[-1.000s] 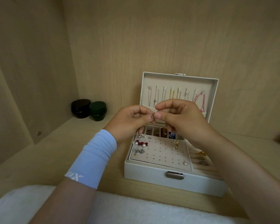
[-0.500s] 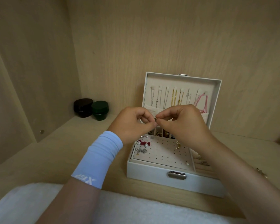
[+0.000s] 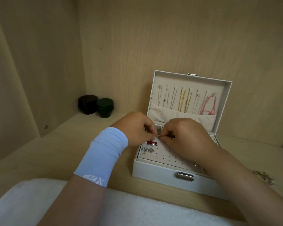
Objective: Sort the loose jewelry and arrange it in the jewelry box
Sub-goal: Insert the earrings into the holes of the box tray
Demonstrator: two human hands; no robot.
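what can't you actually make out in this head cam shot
All in the head view:
Tiny silvery piece pinched by the right hand: too small to identify.
Whether the left hand also has a grip on it: the fingertips hide the contact.
Back compartments of the open white jewelry box: covered by both hands.
Gold-coloured chain-like object right of the box: blurred, partly behind the right forearm.

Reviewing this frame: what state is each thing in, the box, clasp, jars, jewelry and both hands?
box, open, lid upright.
clasp, unfastened.
necklaces, hanging inside the lid.
stud, pinched between both hands, just over the pad.
left hand, pinching the stud.
right hand, pinching the stud.
bow earrings, set on the pad.
jars, closed.
loose chain, lying outside the box.
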